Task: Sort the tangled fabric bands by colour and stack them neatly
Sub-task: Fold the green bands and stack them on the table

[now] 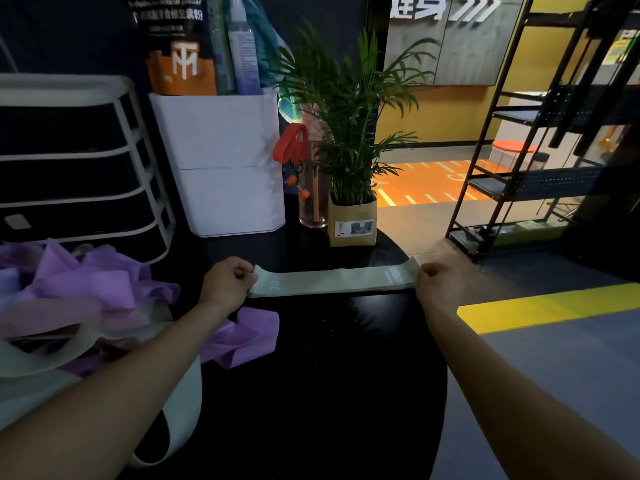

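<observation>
Glossy black and round-edged, the worktop (346, 375) fills the near middle of the view, with a grey floor crossed by a yellow stripe (540, 306) to the right. Stretched flat above the worktop's far part is a pale sage-green fabric band (332, 281), a wide woven loop printed with "30" near its left end and a pale label patch near its right end, too blurred to read. The left hand (227, 284) has its grip clenched on the band's left end, fingers curled around it; the right hand (438, 282) pinches the right end in the same way, so the band runs taut between them.

At the near left lies a tangle of lilac and pink fabric bands (79, 292), soft and crumpled, with one purple band (247, 336) spilling onto the worktop under the left forearm. A pale green band (45, 355) loops across the near left edge of the pile.

Farther back stands a white plastic bin (221, 161) holding a black and orange pouch (175, 46) marked with a "TM" logo and white Chinese writing, beside a clear spray bottle (242, 46). Left of it sits a white drawer unit (76, 161) with dark drawers. Right of the bin, a red band (291, 143) hangs near a clear pink bottle (313, 188), and a palm plant (349, 109) grows from a kraft paper pot (351, 223) with a small label. A black metal rack (540, 133) stands at the far right.
</observation>
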The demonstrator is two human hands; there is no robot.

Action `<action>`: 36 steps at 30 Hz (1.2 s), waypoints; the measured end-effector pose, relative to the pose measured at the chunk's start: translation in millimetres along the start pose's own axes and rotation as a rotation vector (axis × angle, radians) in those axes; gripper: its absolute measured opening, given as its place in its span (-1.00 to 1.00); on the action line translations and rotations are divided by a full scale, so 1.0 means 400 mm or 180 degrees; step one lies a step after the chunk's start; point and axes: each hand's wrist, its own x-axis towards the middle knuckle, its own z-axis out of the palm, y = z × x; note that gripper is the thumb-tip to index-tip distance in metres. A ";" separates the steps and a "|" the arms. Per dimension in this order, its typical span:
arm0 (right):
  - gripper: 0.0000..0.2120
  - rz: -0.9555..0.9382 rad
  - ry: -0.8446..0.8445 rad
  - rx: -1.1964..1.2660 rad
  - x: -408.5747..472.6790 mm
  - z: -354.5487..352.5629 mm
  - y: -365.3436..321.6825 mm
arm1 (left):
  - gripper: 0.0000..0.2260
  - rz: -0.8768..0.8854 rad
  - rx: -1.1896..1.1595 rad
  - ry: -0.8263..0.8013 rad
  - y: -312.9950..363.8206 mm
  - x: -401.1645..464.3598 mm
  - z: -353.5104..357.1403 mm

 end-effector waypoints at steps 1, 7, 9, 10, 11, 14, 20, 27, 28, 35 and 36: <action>-0.83 0.0013 -0.0012 -0.0020 -0.003 -0.003 -0.002 | -0.88 0.0010 0.0009 -0.0001 0.001 0.000 0.000; -0.68 -0.0122 0.0031 -0.0614 -0.014 0.007 -0.002 | -0.84 0.0014 -0.0256 0.0064 0.006 -0.007 0.005; -0.66 -0.0499 -0.0029 -0.0807 -0.041 0.016 -0.012 | -0.77 0.0090 -0.0382 -0.0017 0.000 -0.011 0.002; -0.67 -0.0704 -0.0147 -0.0817 -0.056 0.023 -0.021 | -0.72 0.0125 -0.0415 -0.0107 -0.004 -0.013 0.000; -0.66 -0.0871 -0.0329 -0.0796 -0.072 0.030 -0.031 | -0.66 0.0149 -0.0446 -0.0225 -0.007 -0.015 -0.002; -0.62 -0.1254 -0.1001 -0.0862 -0.111 0.055 -0.041 | -0.51 0.0081 -0.0560 -0.0613 -0.011 -0.025 -0.003; -0.69 -0.1590 -0.1404 -0.1161 -0.122 0.052 -0.035 | -0.50 0.0153 -0.0359 -0.0616 -0.035 -0.019 0.008; -0.70 -0.1586 -0.1376 -0.1235 -0.138 0.048 -0.052 | -0.49 0.0272 -0.0057 -0.0525 -0.009 -0.028 -0.015; -0.69 -0.1570 -0.1375 -0.1224 -0.144 0.050 -0.059 | -0.50 0.0376 0.0041 -0.0465 0.001 -0.031 -0.029; -0.67 -0.1654 -0.1502 -0.0853 -0.274 0.090 -0.166 | -0.76 0.0955 0.0580 -0.0264 0.037 -0.109 -0.179; -0.69 -0.1719 -0.1533 -0.0744 -0.301 0.100 -0.182 | -0.79 0.0991 0.0593 -0.0272 0.031 -0.129 -0.202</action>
